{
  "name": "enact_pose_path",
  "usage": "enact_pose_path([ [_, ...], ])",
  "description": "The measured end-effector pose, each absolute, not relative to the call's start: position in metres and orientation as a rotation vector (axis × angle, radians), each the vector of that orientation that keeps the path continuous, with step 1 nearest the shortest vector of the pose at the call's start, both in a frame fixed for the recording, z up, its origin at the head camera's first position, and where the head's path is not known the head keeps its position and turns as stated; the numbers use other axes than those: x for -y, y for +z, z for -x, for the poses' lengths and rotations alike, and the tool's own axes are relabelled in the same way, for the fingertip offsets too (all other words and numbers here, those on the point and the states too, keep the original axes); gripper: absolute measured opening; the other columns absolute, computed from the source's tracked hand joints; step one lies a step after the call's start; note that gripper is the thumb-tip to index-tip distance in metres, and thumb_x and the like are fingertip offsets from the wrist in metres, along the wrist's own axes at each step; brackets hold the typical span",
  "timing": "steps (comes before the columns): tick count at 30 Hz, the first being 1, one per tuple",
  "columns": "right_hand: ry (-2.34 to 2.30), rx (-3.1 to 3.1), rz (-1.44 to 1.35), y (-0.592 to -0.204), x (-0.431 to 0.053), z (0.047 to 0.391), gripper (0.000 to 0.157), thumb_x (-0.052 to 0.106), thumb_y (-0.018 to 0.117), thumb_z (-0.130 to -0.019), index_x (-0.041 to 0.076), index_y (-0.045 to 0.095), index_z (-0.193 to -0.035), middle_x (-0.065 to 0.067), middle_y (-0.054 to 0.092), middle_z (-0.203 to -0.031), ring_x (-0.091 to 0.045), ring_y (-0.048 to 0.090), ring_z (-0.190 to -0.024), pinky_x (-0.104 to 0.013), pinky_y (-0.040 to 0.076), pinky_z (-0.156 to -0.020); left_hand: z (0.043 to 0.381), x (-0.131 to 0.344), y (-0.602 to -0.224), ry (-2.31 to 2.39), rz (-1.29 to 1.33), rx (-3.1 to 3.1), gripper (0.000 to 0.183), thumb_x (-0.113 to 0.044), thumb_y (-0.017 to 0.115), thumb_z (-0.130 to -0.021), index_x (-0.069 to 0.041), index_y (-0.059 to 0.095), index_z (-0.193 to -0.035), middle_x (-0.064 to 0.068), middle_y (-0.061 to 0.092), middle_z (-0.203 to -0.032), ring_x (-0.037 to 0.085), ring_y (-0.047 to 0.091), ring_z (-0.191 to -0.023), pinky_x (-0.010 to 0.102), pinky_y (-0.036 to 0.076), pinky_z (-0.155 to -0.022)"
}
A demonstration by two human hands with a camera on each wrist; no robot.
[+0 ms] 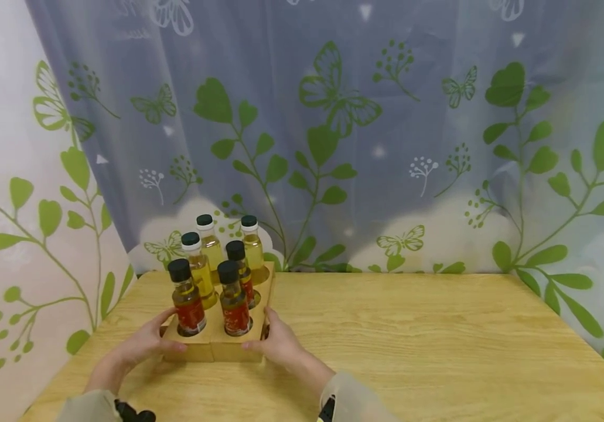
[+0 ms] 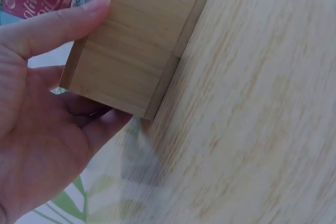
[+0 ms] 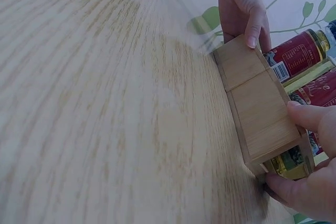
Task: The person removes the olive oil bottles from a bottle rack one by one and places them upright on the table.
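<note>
While both hands clamp wooden rack (image 1: 212, 347) from opposite sides, grip reads as steadying hold: left hand (image 1: 140, 346) thumb on top edge, fingers curled under corner; right hand (image 1: 280, 346) pinching opposite end, thumb over top; rack lower left of head view, on wooden table (image 1: 412, 351); six upright oil bottles (image 1: 234, 299) seated in holes, kept level; leaf-print curtain (image 1: 333, 117) behind
</note>
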State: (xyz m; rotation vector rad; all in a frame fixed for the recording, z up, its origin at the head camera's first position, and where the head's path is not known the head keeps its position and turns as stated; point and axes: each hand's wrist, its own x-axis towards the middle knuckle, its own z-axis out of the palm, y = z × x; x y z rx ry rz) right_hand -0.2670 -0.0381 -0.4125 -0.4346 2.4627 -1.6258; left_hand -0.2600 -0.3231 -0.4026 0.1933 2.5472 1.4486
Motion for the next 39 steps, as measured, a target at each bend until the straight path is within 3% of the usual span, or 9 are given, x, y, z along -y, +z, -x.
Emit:
enact_pose_path([
  [5,-1.626,-2.453,0.432,-0.415,0.035,0.265,0.092,0.022,0.08,-0.074,-0.003,0.025,-0.144,-0.024,0.05,-0.127,-0.036,0.049,-0.114,-0.048,0.041,-0.093,0.257,0.324,-0.406,1.519,-0.203,-2.48,0.093,-0.011,0.071,-0.081,0.011,0.005,-0.143,0.034,0.05,-0.12,0.034,0.055,-0.104,0.043,0.044,-0.084],
  [9,-1.662,-2.428,0.451,-0.415,0.032,0.267,0.09,0.019,0.079,-0.075,-0.003,0.025,-0.144,-0.025,0.052,-0.123,-0.036,0.05,-0.112,-0.048,0.041,-0.093,0.257,0.322,-0.404,1.562,-0.227,-2.438,0.092,-0.011,0.07,-0.082,0.01,0.004,-0.143,0.034,0.051,-0.12,0.031,0.057,-0.103,0.04,0.044,-0.084],
  [14,-1.708,-2.38,0.456,-0.412,0.027,0.271,0.086,0.015,0.077,-0.077,-0.002,0.024,-0.144,-0.023,0.054,-0.119,-0.035,0.052,-0.109,-0.049,0.041,-0.092,0.26,0.32,-0.397,1.57,-0.215,-2.428,0.091,-0.012,0.069,-0.083,0.008,0.004,-0.144,0.041,0.034,-0.132,0.045,0.043,-0.118,0.048,0.042,-0.091],
  [19,-1.707,-2.374,0.441,-0.412,0.026,0.269,0.086,0.015,0.076,-0.077,-0.002,0.025,-0.144,-0.027,0.045,-0.13,-0.04,0.046,-0.117,-0.052,0.036,-0.096,0.258,0.321,-0.397,1.563,-0.181,-2.412,0.09,-0.014,0.068,-0.084,0.008,0.004,-0.144,0.042,0.019,-0.139,0.053,0.024,-0.127,0.057,0.036,-0.094],
  [24,-1.693,-2.378,0.425,-0.414,0.028,0.267,0.085,0.015,0.076,-0.077,-0.001,0.025,-0.144,-0.028,0.033,-0.141,-0.044,0.035,-0.125,-0.056,0.031,-0.099,0.258,0.324,-0.402,1.585,-0.19,-2.392,0.09,-0.013,0.068,-0.084,0.008,0.004,-0.144,0.042,0.023,-0.137,0.05,0.031,-0.125,0.054,0.038,-0.094],
  [30,-1.699,-2.372,0.407,-0.413,0.023,0.263,0.086,0.014,0.076,-0.077,0.0,0.025,-0.144,-0.029,0.039,-0.136,-0.044,0.039,-0.121,-0.056,0.034,-0.097,0.259,0.319,-0.403,1.589,-0.197,-2.387,0.089,-0.011,0.068,-0.082,0.009,0.006,-0.144,0.041,0.031,-0.134,0.045,0.041,-0.12,0.05,0.041,-0.092],
  [36,-1.7,-2.376,0.391,-0.412,0.011,0.261,0.086,0.013,0.076,-0.077,-0.001,0.024,-0.144,-0.027,0.048,-0.126,-0.041,0.049,-0.112,-0.053,0.04,-0.091,0.26,0.308,-0.402,1.581,-0.266,-2.369,0.09,-0.01,0.068,-0.082,0.01,0.006,-0.143,0.032,0.05,-0.122,0.025,0.056,-0.102,0.039,0.044,-0.084],
  [39,-1.694,-2.379,0.382,-0.411,0.003,0.26,0.085,0.014,0.076,-0.077,-0.001,0.025,-0.144,-0.027,0.047,-0.127,-0.041,0.048,-0.113,-0.053,0.04,-0.091,0.262,0.301,-0.403,1.583,-0.266,-2.365,0.089,-0.01,0.068,-0.081,0.009,0.007,-0.144,0.032,0.049,-0.123,0.027,0.055,-0.105,0.043,0.043,-0.088],
])
